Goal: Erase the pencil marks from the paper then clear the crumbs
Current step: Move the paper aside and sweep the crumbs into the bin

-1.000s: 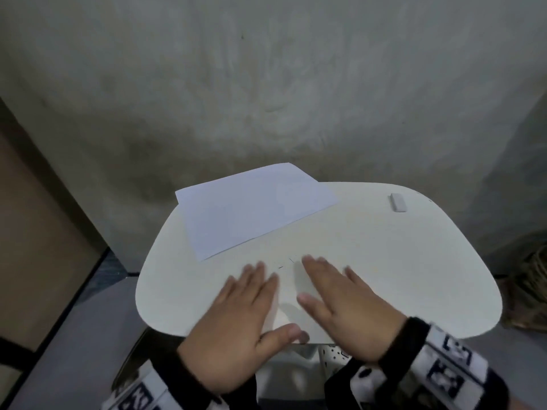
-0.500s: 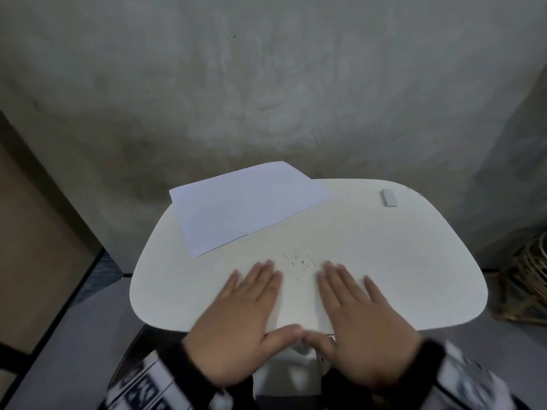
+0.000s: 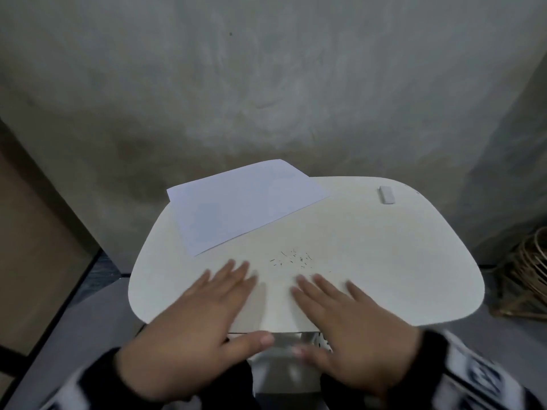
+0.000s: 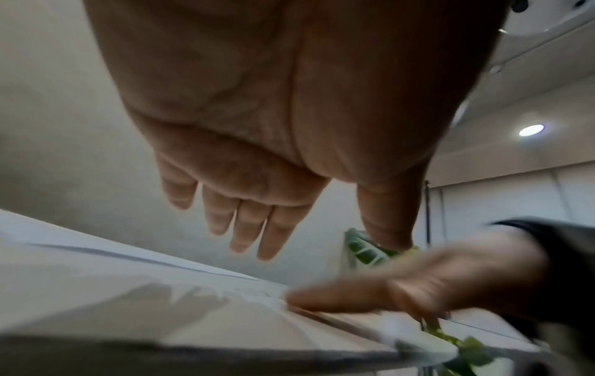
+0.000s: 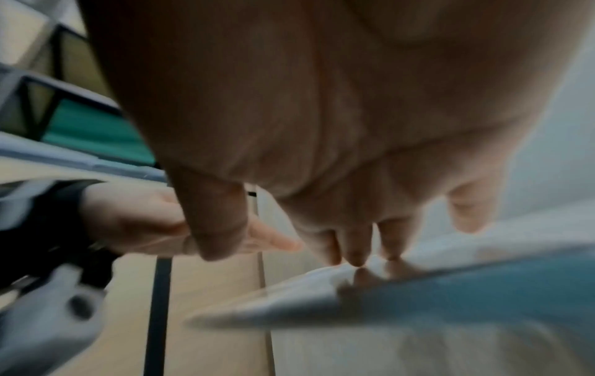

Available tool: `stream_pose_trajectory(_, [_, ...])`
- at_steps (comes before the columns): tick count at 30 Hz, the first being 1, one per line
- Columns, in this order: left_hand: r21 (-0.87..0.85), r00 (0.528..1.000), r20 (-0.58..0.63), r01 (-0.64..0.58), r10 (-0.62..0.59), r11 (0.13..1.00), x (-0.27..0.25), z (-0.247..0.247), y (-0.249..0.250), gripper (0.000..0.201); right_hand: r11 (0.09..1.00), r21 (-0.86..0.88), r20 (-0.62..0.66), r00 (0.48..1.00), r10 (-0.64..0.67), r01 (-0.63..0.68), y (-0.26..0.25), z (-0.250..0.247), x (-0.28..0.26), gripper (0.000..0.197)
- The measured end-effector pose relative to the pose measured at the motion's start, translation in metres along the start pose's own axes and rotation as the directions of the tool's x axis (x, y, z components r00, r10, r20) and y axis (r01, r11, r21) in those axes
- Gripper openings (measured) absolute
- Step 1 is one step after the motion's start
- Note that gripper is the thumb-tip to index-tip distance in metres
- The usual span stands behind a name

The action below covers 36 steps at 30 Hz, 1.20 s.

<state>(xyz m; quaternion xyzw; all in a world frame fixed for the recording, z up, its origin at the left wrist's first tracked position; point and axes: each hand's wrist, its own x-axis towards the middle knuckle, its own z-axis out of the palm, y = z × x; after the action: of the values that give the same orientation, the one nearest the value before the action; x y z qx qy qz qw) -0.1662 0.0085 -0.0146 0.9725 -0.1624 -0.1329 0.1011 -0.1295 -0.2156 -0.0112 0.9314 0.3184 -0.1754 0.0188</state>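
A white sheet of paper point(image 3: 245, 204) lies at the back left of the round white table point(image 3: 384, 261), one corner past the rim. Dark eraser crumbs point(image 3: 291, 259) are scattered on the tabletop near the front middle. A white eraser point(image 3: 387, 195) sits at the back right. My left hand point(image 3: 207, 315) and right hand point(image 3: 349, 321) are flat, palms down, over the table's front edge, just in front of the crumbs. Both have straight fingers and hold nothing. In the left wrist view my left hand's fingers point(image 4: 251, 223) hover above the tabletop. In the right wrist view my right fingertips point(image 5: 357, 251) touch it.
A rough grey wall stands right behind the table. A wicker basket point(image 3: 527, 279) sits on the floor at the right. A brown panel point(image 3: 32, 247) is at the left. A white base point(image 3: 284, 365) shows under the table's front edge between my wrists.
Both hands have slid back toward me across the tabletop and moved apart. The crumbs, hidden under my hands a second ago, now lie uncovered beyond my fingertips.
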Motion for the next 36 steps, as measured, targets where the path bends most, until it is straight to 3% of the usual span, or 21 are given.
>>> stream_pose_trajectory(1, [0.017,0.999,0.0,-0.044,0.044,0.999,0.008,0.001,0.008,0.105,0.997,0.072,-0.007,1.0,-0.028,0.028,-0.003,-0.009,0.008,0.091])
stream_pose_trajectory(3, [0.076,0.996,0.035,-0.088,0.086,0.993,0.021,0.0,0.021,0.094,0.996,0.074,-0.028,0.998,0.056,-0.053,0.009,-0.031,0.012,0.08])
stream_pose_trajectory(5, [0.121,0.982,0.075,-0.181,0.173,0.976,0.027,0.007,0.029,0.081,0.98,0.054,-0.094,0.976,0.194,-0.19,0.035,-0.047,-0.004,0.063])
stream_pose_trajectory(8, [0.259,0.948,0.067,-0.319,0.312,0.912,0.04,0.023,0.036,0.082,0.891,-0.036,-0.014,0.892,0.453,-0.453,0.071,-0.044,-0.043,0.051])
stream_pose_trajectory(10, [0.279,0.958,0.084,-0.287,0.275,0.916,0.055,0.027,0.041,0.091,0.793,-0.081,0.055,0.792,0.609,-0.604,0.084,-0.029,-0.057,0.063])
stream_pose_trajectory(12, [0.292,0.984,0.088,-0.174,0.154,0.94,0.067,0.021,0.045,0.101,0.746,-0.041,0.124,0.738,0.664,-0.665,0.085,-0.011,-0.057,0.101])
stream_pose_trajectory(14, [0.276,0.998,0.032,-0.056,0.049,0.959,0.076,0.012,0.046,0.11,0.773,-0.022,0.126,0.765,0.632,-0.635,0.067,0.006,-0.038,0.112])
stream_pose_trajectory(16, [0.21,1.0,-0.022,0.01,-0.006,0.978,0.079,0.006,0.043,0.118,0.86,0.023,0.08,0.858,0.507,-0.51,0.038,0.018,-0.01,0.118])
stream_pose_trajectory(17, [0.205,0.999,-0.041,0.026,-0.018,0.978,0.078,0.003,0.042,0.119,0.92,0.048,0.04,0.921,0.386,-0.388,0.021,0.018,0.002,0.115])
stream_pose_trajectory(19, [0.175,0.996,-0.067,0.067,-0.056,0.982,0.072,-0.005,0.037,0.117,0.977,0.164,-0.016,0.989,0.144,-0.139,0.002,0.011,0.021,0.084])
stream_pose_trajectory(21, [0.123,0.991,-0.081,0.117,-0.108,0.985,0.061,-0.012,0.022,0.117,0.959,0.272,-0.052,0.994,0.092,-0.075,0.005,-0.007,0.024,0.07])
stream_pose_trajectory(23, [0.092,0.985,-0.082,0.16,-0.153,0.983,0.043,-0.016,0.0,0.119,0.954,0.226,-0.082,0.971,0.223,-0.2,0.03,-0.014,0.014,0.075])
stream_pose_trajectory(26, [0.04,0.966,0.005,0.259,-0.26,0.965,0.017,-0.009,-0.028,0.133,0.84,0.041,-0.022,0.84,0.541,-0.54,0.067,-0.005,-0.013,0.08])
stream_pose_trajectory(28, [0.054,0.951,0.087,0.292,-0.296,0.955,0.015,0.002,-0.026,0.144,0.775,0.036,0.046,0.776,0.629,-0.631,0.065,0.004,-0.017,0.091])
stream_pose_trajectory(30, [0.064,0.957,0.098,0.268,-0.273,0.961,0.026,0.015,-0.01,0.147,0.843,0.05,0.047,0.844,0.534,-0.536,0.043,0.011,-0.007,0.11])
stream_pose_trajectory(32, [0.038,0.981,0.084,0.174,-0.176,0.984,0.041,0.025,0.009,0.134,0.946,0.09,0.031,0.951,0.309,-0.311,0.019,0.012,0.008,0.115])
stream_pose_trajectory(34, [0.006,0.996,0.075,0.056,-0.056,0.998,0.049,0.022,0.021,0.117,0.966,0.223,0.043,0.991,0.124,-0.13,0.009,-0.003,0.016,0.094])
stream_pose_trajectory(36, [-0.016,0.998,0.037,0.044,-0.043,0.999,0.048,0.013,0.016,0.112,0.938,0.327,0.06,0.993,0.101,-0.115,0.019,-0.028,0.015,0.067])
